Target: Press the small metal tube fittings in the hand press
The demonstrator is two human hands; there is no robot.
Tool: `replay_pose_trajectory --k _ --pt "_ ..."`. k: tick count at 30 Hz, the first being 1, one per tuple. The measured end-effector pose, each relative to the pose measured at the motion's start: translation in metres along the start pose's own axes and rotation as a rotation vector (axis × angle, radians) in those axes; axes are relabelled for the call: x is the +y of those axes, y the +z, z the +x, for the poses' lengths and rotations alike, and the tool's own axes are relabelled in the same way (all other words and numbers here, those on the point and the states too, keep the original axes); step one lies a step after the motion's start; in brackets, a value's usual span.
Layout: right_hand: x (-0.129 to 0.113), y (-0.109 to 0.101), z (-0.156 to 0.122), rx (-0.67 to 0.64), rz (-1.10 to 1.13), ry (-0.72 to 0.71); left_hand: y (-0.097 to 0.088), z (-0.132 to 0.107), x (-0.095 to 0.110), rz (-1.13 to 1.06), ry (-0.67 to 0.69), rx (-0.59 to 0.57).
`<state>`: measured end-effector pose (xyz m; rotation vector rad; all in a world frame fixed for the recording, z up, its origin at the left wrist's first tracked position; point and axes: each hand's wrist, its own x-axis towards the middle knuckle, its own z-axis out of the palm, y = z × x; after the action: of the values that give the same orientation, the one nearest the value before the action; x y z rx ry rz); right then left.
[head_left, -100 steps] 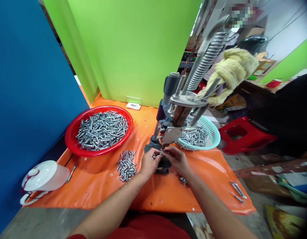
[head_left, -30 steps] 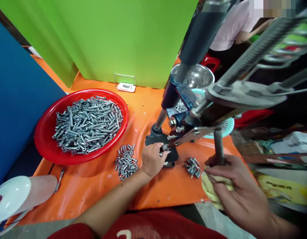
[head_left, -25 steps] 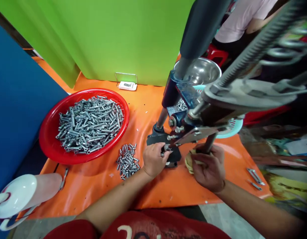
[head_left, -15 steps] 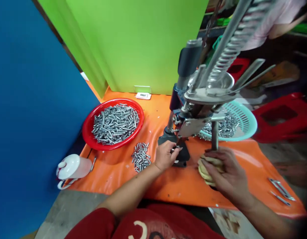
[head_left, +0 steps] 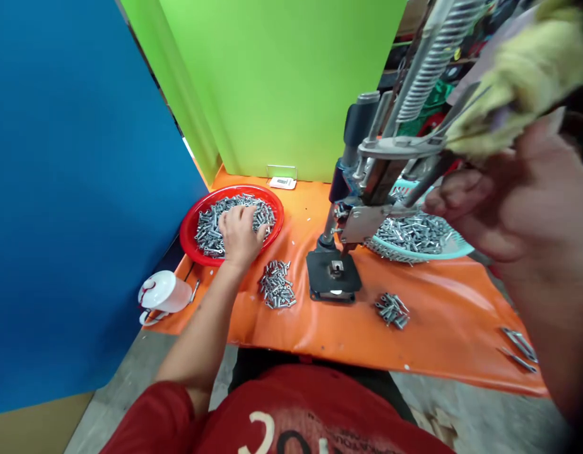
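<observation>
With fingers (head_left: 248, 218) of the left hand (head_left: 238, 238) spread flat on the metal pieces (head_left: 210, 231) in the red basin (head_left: 187, 234), scoop only a few (less tangling). Hold the right hand (head_left: 503, 208), curled round the cloth-wrapped lever (head_left: 520, 72), high above the base plate (head_left: 333, 282) of the press (head_left: 376, 183).

dull grey metal pieces (head_left: 207, 234) fill a glossy red plastic basin (head_left: 187, 239) at ten o'clock of the steel press (head_left: 367, 217), on smooth, shiny orange sheeting (head_left: 442, 315).
</observation>
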<state>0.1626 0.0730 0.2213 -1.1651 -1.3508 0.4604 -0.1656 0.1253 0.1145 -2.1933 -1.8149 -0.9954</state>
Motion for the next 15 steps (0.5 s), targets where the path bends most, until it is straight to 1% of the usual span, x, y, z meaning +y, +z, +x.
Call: replay_pose_trajectory --k 1,2,3,5,7,8,10,12,14,15 --pt "-0.002 0.006 0.0 -0.026 0.122 0.102 -0.004 -0.008 -0.003 0.029 0.047 -0.029" --pt "-0.002 0.011 -0.004 -0.028 0.231 0.196 -0.005 -0.019 -0.004 0.035 0.106 -0.096" --pt "0.0 0.015 -0.009 0.001 0.305 0.254 -0.004 -0.033 -0.002 0.026 0.179 -0.197" --pt "0.008 0.02 -0.026 0.098 0.323 0.245 0.007 -0.063 0.004 0.018 0.311 -0.41" --pt "0.021 0.021 -0.047 0.125 0.293 0.215 0.025 -0.087 0.01 0.052 0.39 -0.532" --pt "0.028 0.021 -0.058 0.103 0.274 0.22 0.034 -0.095 0.013 0.067 0.428 -0.575" --pt "0.04 0.019 -0.078 0.014 0.216 0.272 0.05 -0.102 0.016 0.1 0.474 -0.633" --pt "0.05 0.016 -0.096 -0.078 0.116 0.31 0.061 -0.1 0.018 0.11 0.502 -0.683" --pt "0.058 0.012 -0.111 -0.165 -0.017 0.32 0.067 -0.092 0.02 0.08 0.501 -0.736" --pt "0.062 0.01 -0.119 -0.211 -0.08 0.327 0.068 -0.088 0.021 0.031 0.468 -0.761"
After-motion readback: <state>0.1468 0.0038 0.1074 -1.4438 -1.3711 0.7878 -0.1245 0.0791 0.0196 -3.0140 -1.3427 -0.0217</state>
